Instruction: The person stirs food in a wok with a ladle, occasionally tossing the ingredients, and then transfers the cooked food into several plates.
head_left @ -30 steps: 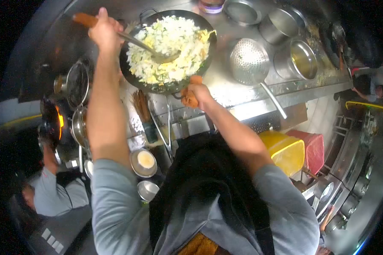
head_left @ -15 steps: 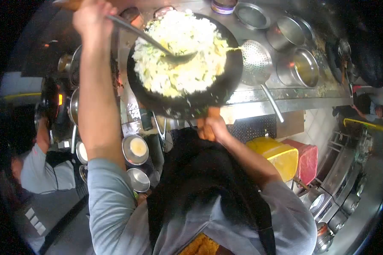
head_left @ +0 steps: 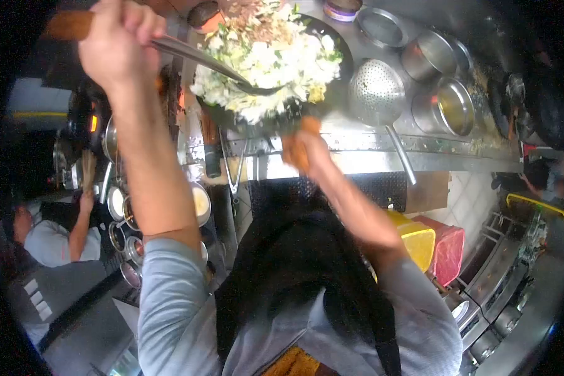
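Note:
My left hand (head_left: 116, 47) is closed around a long metal ladle (head_left: 197, 57) with a wooden end, which sticks out past the hand at the upper left. The ladle's bowl lies in a heap of white, rice-like food (head_left: 276, 59) mixed with green and yellow bits; brownish pieces show at the far side. This food fills a dark wok (head_left: 341, 50), tilted and partly blurred. My right hand (head_left: 314, 150) grips the wok's orange-brown wooden handle (head_left: 296, 153) at the near side.
On the steel counter to the right are a perforated skimmer (head_left: 377, 91), a round tray (head_left: 382, 26) and metal pots (head_left: 442, 106). Yellow (head_left: 417, 241) and red (head_left: 446, 250) bins stand below. Another person (head_left: 62, 241) works at the left, near several bowls (head_left: 135, 247).
The wok has tipped and the food has shifted, with brownish pieces now showing at the far side. My left hand has moved left and down; my right hand has moved up slightly with the handle.

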A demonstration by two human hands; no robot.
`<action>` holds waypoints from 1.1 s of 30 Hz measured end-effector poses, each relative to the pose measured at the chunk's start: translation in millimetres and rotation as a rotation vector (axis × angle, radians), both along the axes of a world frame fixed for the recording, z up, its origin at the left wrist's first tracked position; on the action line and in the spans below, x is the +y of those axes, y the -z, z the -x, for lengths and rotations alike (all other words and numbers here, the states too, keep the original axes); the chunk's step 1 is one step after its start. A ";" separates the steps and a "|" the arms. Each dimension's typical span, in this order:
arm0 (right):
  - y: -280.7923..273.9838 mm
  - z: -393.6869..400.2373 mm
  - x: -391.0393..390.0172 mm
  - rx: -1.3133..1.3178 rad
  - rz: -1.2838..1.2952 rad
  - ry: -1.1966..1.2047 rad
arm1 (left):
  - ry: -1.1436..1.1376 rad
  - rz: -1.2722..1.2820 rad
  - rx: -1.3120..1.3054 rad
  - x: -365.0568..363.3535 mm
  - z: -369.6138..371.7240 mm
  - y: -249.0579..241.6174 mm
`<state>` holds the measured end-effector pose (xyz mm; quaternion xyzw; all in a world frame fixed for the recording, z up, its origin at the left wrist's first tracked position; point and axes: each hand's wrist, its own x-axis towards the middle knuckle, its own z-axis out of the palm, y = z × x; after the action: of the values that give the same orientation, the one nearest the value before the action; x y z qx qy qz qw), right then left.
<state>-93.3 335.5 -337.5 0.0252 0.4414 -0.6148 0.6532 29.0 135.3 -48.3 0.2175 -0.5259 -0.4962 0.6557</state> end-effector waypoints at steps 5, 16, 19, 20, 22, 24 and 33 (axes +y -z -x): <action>35.8 7.3 -13.1 0.139 0.016 -0.021 | -0.021 0.057 0.116 -44.1 39.4 93.1; 31.4 20.6 -80.4 -0.015 -0.009 0.086 | 0.031 -0.037 -0.048 -9.5 61.9 -57.7; 47.9 22.7 -102.6 0.033 -0.045 0.173 | -0.061 -0.170 -0.096 -58.5 98.4 73.4; 60.8 21.3 -102.8 0.006 -0.016 0.152 | 0.048 -0.200 -0.111 -68.2 91.4 110.0; 66.2 20.6 -108.9 -0.018 0.019 0.136 | 0.000 -0.200 -0.259 -104.9 70.6 100.0; 64.7 16.1 -109.2 0.009 -0.026 0.155 | 0.003 -0.146 -0.340 -105.8 54.5 67.7; 61.0 15.7 -110.8 -0.008 -0.034 0.164 | 0.093 -0.145 -0.059 -76.7 81.8 17.4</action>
<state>-109.0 224.8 -398.5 0.0749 0.4457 -0.6583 0.6020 -52.8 58.6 -65.7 0.2543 -0.5173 -0.5560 0.5988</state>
